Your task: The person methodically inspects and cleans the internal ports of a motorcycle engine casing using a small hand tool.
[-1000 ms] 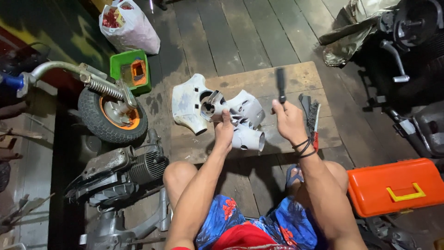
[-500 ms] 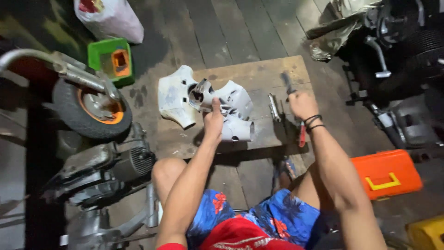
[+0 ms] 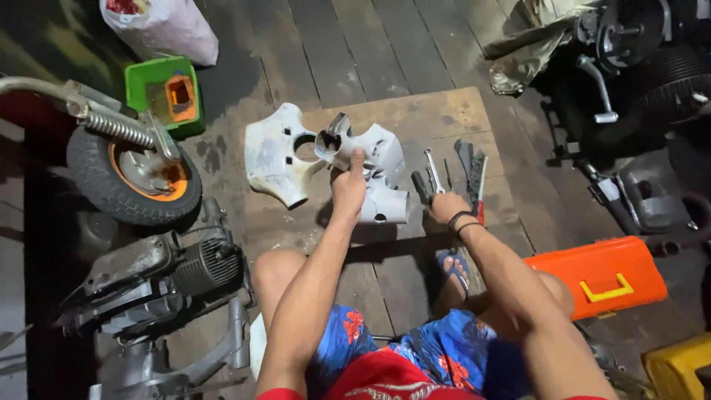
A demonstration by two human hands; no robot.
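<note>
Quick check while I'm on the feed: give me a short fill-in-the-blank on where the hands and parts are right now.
1. The left hand holds down the white plastic cover lying on the wooden ____.
2. The right hand reaches among the hand tools, next to a small ____ lying there.
3. The orange toolbox sits on the person's ____ side.
4. The green tray sits beyond the small ____ with an orange hub.

Missing words: board; wrench; right; wheel
</note>
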